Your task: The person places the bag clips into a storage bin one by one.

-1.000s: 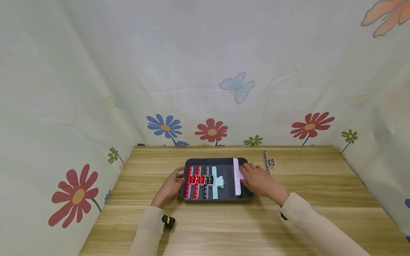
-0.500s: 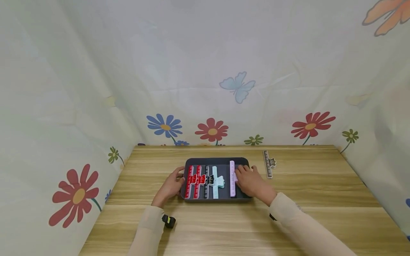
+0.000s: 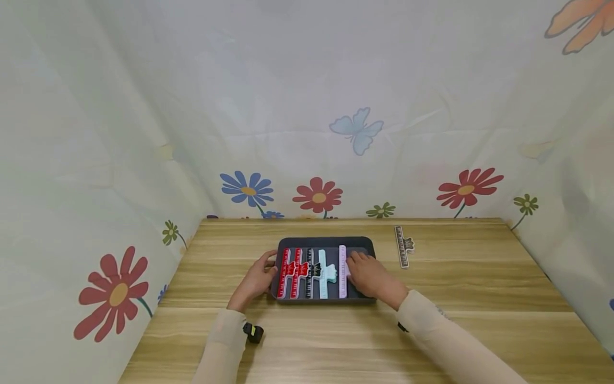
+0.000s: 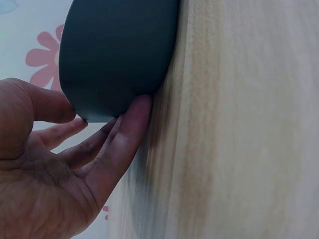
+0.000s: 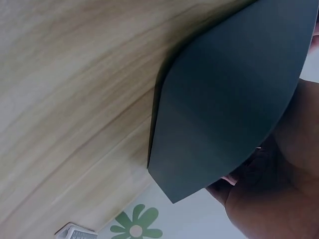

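In the head view, a dark grey tray [image 3: 324, 301] holds a row of long-barred clips with piano-key markings. From the left come two red clips [image 3: 284, 273] [image 3: 296, 272], a black clip [image 3: 309, 273] and a mint-green clip [image 3: 323, 273]. To their right lies a lilac clip [image 3: 342, 271], whose grip my right hand [image 3: 373, 275] holds, its fingers covering that part. My left hand [image 3: 258, 277] holds the tray's left end; in the left wrist view, its thumb and fingers meet the tray wall [image 4: 119, 55]. The tray's outer wall [image 5: 224, 99] hides my right fingertips in the right wrist view.
A black-and-clear clip [image 3: 404, 247] lies on the wooden table [image 3: 460, 266] to the right of the tray. A flower-printed curtain [image 3: 268, 128] hangs behind the table and along its sides.
My right hand has moved left with the lilac clip, bringing it lower in the tray and beside the mint-green clip. The left hand and tray have stayed nearly still.
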The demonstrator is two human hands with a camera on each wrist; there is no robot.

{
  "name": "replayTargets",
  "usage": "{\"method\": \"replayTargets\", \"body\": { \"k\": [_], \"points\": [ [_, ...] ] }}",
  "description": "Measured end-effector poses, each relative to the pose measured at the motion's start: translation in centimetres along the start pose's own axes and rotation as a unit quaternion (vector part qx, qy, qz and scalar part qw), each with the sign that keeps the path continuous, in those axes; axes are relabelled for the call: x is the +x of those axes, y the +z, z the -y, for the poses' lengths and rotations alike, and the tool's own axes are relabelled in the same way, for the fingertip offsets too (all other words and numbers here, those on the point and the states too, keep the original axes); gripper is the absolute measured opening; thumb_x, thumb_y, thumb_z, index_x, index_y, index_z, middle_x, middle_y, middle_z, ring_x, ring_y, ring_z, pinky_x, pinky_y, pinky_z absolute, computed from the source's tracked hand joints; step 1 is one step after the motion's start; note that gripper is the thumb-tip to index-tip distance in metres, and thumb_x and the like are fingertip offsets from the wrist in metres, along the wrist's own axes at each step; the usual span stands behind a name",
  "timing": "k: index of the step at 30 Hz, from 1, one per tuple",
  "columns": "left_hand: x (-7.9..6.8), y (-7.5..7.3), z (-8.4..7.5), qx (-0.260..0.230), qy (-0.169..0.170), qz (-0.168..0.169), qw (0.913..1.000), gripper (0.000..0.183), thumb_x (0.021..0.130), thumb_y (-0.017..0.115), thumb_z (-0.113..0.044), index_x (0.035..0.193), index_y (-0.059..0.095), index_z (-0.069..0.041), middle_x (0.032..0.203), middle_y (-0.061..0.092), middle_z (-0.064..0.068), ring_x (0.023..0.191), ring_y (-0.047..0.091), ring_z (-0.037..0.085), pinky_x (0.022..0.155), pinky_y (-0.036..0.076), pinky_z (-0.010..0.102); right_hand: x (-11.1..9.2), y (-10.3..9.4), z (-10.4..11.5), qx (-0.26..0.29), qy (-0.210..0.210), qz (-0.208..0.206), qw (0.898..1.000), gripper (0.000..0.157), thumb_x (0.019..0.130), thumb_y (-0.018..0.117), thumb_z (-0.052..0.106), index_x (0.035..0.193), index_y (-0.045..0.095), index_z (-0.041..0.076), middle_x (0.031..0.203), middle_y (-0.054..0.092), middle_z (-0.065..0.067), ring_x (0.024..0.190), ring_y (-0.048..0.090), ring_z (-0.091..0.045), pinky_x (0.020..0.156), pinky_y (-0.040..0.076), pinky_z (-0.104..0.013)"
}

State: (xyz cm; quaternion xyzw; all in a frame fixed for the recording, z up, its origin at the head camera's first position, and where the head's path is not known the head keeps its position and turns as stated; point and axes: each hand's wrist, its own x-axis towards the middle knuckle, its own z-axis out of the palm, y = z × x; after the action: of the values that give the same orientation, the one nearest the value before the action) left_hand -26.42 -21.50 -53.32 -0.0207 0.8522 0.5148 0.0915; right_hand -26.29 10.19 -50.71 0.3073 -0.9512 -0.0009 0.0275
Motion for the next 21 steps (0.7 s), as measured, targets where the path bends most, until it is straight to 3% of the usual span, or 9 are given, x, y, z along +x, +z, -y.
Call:
{"method": "replayTargets", "body": {
  "k": [13, 21],
  "points": [
    [-0.3, 0.1, 0.0, -0.001, 0.000, 0.002, 1.0000, 0.052, 0.102, 0.047, -0.010, 0.152, 0.035, -0.017, 0.141, 0.049, 0.027, 0.100, 0.065, 0.031, 0.055, 0.057, 0.035, 0.6, 0.9, 0.9, 0.040, 0.006, 0.021, 0.999, 0.040, 0.098, 0.059, 0.030, 0.125, 0.056, 0.000, 0.126, 0.057, -0.016, 0.116, 0.056, -0.032, 0.094, 0.050, -0.053],
    [0.0, 0.1, 0.2, -0.002, 0.007, 0.001, 1.0000, 0.053, 0.102, 0.047, -0.009, 0.152, 0.034, -0.017, 0.140, 0.050, 0.028, 0.102, 0.066, 0.032, 0.053, 0.057, 0.035, 0.9, 1.0, 1.2, 0.031, 0.007, 0.019, 0.999, 0.039, 0.098, 0.059, 0.032, 0.125, 0.056, 0.005, 0.124, 0.057, -0.013, 0.114, 0.056, -0.030, 0.090, 0.052, -0.053]
  ]
}}
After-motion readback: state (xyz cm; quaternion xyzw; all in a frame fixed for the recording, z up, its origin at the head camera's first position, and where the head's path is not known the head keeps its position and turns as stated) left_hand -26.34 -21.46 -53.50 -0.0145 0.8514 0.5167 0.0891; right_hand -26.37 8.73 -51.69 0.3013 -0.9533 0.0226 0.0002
